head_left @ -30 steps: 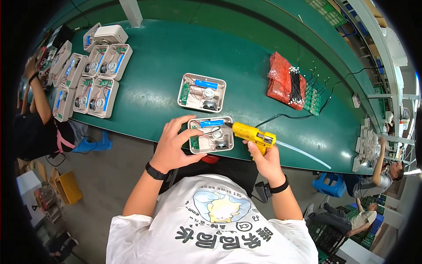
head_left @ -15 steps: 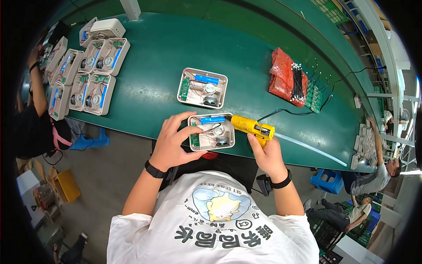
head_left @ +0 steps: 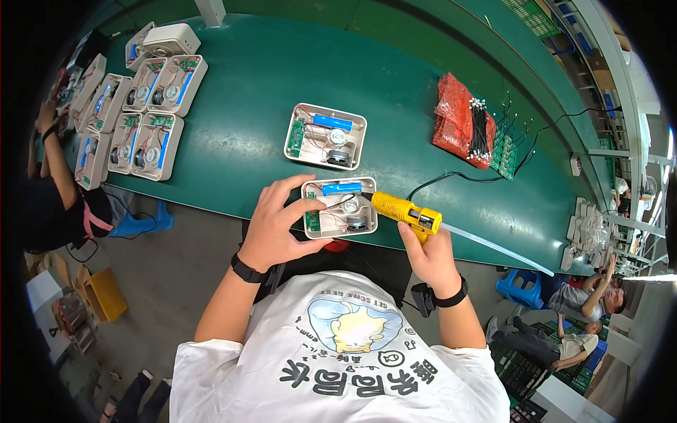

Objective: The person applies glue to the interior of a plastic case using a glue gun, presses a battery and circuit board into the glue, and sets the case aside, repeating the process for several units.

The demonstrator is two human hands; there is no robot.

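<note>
My left hand (head_left: 282, 224) grips the left side of a white plastic housing (head_left: 331, 233) at the table's near edge. Inside it sit a blue battery cell (head_left: 342, 188), a green circuit board (head_left: 312, 220), a round speaker (head_left: 357, 223) and thin wires; my index finger reaches over the board. In my right hand (head_left: 429, 257) is a yellow hot glue gun (head_left: 396, 206), its dark nozzle over the housing's upper right corner beside the battery. A long clear glue stick (head_left: 497, 248) trails from its back. Just beyond stands a second open housing (head_left: 290, 146) with the same parts.
Several filled housings (head_left: 156, 144) stand at the far left, near a co-worker's arm (head_left: 62, 166). To the right lie a red bubble-wrap bag (head_left: 451, 116), black wire bundles (head_left: 479, 134) and green boards (head_left: 505, 155). The gun's black cord (head_left: 451, 175) crosses the table.
The glue gun's nozzle has shifted slightly left and down, away from the housing's right rim toward its inside. My left hand keeps its hold. At right, a co-worker's raised arm has come down.
</note>
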